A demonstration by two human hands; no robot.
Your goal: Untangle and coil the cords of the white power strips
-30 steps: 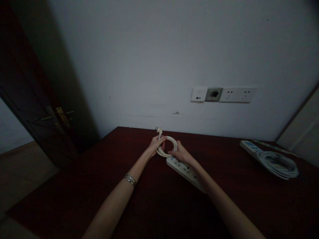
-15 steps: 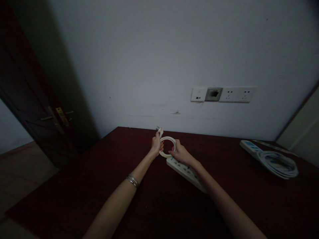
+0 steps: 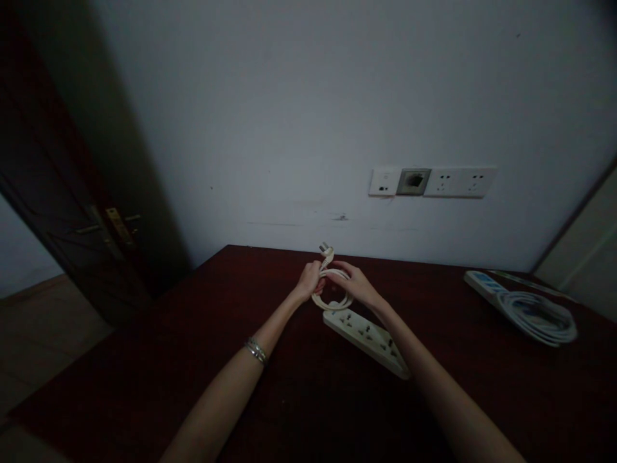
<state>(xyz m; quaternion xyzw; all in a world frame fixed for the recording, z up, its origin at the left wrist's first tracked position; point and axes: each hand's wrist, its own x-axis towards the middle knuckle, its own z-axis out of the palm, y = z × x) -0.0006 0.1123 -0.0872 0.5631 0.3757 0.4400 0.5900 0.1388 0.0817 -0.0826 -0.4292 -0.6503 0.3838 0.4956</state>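
My left hand [image 3: 310, 280] is closed round the left side of a coiled white power cord [image 3: 332, 308]. The cord's plug [image 3: 327, 253] sticks up above that hand with its metal prongs tilted to the upper left. Over the top right of the coil lies my right hand [image 3: 355, 283], fingers stretched across the loops toward the left hand; whether they grip the cord is unclear. Just below the coil a white power strip [image 3: 369, 339] rests at a slant on the table, its socket side up and its near end beside my right forearm.
A second power strip [image 3: 482, 283] with a coiled white cable [image 3: 540, 319] lies on the dark red table [image 3: 270, 360] at the right. Wall sockets [image 3: 456, 182] sit above the table's back edge. A dark door [image 3: 62, 193] with a handle stands at left.
My left hand, the coil and the plug have shifted slightly right. My right hand has moved from the coil's right side up over its top. More of the power strip's sockets show.
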